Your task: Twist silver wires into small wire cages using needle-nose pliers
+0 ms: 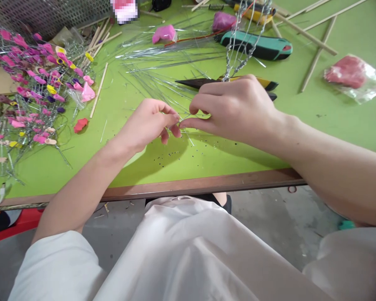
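Note:
Close together over the green table, my left hand (pixel 153 123) and my right hand (pixel 235 108) meet at their fingertips. Both pinch a thin silvery wire (pixel 188 116), of which short ends stick out around the left fingers. How it is bent or twisted there is too small to make out. Just behind my right hand lie dark-jawed pliers (pixel 196 82) with yellow and black handles, partly hidden. Twisted silver wire strands (pixel 230 62) rise above that hand. Loose straight wires (pixel 163 52) are spread beyond my fingers, and tiny dark beads or specks (pixel 172 155) dot the table below.
On the left is a heap of wire stems with pink, purple and yellow pieces (pixel 37 79). A teal utility knife (pixel 257 45) lies at the back. Wooden sticks (pixel 319 54) and a bagged pink lump (pixel 347 72) are at right. The table's brown edge (pixel 207 184) runs in front.

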Demonstrator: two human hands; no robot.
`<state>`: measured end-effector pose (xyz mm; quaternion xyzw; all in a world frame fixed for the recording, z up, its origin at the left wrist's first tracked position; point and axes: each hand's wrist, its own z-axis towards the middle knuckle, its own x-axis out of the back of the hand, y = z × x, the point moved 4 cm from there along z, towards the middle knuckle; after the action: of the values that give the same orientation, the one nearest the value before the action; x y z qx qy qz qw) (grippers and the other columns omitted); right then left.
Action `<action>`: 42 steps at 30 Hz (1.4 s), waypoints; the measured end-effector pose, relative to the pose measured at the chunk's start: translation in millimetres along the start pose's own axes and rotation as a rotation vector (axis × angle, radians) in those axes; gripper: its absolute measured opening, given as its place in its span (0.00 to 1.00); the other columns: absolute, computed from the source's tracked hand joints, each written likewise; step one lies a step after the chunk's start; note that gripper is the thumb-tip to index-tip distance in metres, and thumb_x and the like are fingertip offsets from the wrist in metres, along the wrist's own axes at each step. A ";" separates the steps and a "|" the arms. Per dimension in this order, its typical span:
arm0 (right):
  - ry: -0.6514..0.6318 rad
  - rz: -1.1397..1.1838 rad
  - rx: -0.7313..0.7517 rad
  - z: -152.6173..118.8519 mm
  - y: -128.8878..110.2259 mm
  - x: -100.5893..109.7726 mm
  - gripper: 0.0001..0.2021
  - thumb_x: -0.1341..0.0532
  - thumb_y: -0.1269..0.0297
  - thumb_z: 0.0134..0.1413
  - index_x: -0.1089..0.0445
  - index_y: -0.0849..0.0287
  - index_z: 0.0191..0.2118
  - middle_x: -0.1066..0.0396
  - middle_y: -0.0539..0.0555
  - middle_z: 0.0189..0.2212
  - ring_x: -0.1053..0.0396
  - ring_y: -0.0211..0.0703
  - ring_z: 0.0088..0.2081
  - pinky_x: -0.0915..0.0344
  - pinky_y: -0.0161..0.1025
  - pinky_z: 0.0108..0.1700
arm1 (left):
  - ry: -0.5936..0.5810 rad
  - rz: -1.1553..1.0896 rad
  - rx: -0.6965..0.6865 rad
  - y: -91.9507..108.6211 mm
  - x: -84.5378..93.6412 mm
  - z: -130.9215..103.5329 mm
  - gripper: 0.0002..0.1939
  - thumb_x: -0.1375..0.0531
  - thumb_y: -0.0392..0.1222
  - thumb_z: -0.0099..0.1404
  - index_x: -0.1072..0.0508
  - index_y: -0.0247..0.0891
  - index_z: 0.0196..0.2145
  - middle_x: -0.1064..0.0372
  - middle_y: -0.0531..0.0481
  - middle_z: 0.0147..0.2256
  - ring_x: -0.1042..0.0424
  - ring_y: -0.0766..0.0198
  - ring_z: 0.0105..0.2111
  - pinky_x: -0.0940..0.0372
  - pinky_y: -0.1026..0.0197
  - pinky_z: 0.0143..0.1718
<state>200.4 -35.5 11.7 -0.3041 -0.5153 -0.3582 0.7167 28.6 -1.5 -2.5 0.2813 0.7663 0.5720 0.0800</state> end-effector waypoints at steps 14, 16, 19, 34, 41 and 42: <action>0.208 -0.119 0.177 -5.1 -5.5 -2.4 0.38 0.60 0.40 0.80 0.32 0.60 0.27 0.42 0.50 0.23 0.63 0.34 0.24 0.60 0.39 0.27 | -0.154 0.092 0.194 -0.5 2.8 0.6 0.10 0.30 0.42 0.61 0.23 0.36 0.27 0.25 0.47 0.25 0.36 0.70 0.19 0.38 0.60 0.26; 0.180 -0.104 0.182 -5.1 -4.3 -3.6 0.37 0.59 0.40 0.80 0.34 0.60 0.26 0.44 0.49 0.22 0.63 0.34 0.23 0.59 0.40 0.28 | -0.183 0.121 0.196 0.6 2.4 0.3 0.11 0.30 0.43 0.62 0.23 0.35 0.27 0.25 0.46 0.25 0.36 0.70 0.20 0.37 0.59 0.27; 0.072 -0.034 0.164 -5.2 -1.7 -5.5 0.33 0.54 0.42 0.80 0.36 0.58 0.27 0.44 0.49 0.22 0.55 0.36 0.24 0.55 0.41 0.31 | -0.216 0.163 0.194 -0.9 2.3 1.5 0.13 0.30 0.46 0.62 0.22 0.35 0.27 0.26 0.44 0.26 0.34 0.68 0.22 0.36 0.56 0.29; -0.002 0.102 0.206 -5.0 -1.7 -6.9 0.30 0.48 0.47 0.79 0.40 0.58 0.24 0.52 0.48 0.20 0.56 0.37 0.24 0.55 0.43 0.33 | -0.279 0.182 0.209 -4.4 -2.8 3.3 0.14 0.30 0.44 0.64 0.23 0.35 0.25 0.28 0.47 0.23 0.35 0.69 0.20 0.37 0.56 0.28; 0.020 0.092 0.213 -4.2 -2.6 -8.6 0.30 0.49 0.46 0.79 0.39 0.58 0.24 0.51 0.48 0.20 0.56 0.37 0.24 0.54 0.43 0.32 | -0.257 0.165 0.253 0.2 -1.1 1.4 0.08 0.30 0.40 0.64 0.22 0.36 0.29 0.30 0.49 0.23 0.36 0.69 0.21 0.39 0.57 0.30; 0.015 0.091 0.217 -4.1 -3.4 -9.3 0.30 0.50 0.48 0.79 0.39 0.58 0.24 0.51 0.49 0.20 0.56 0.37 0.24 0.55 0.43 0.32 | -0.258 0.144 0.274 0.4 -1.5 0.6 0.08 0.31 0.38 0.64 0.23 0.35 0.28 0.30 0.49 0.22 0.37 0.70 0.20 0.40 0.58 0.29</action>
<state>197.8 -38.8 1.9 -0.2452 -0.5312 -0.2696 0.7649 30.3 -1.6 -2.6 0.4146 0.7984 0.4258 0.0971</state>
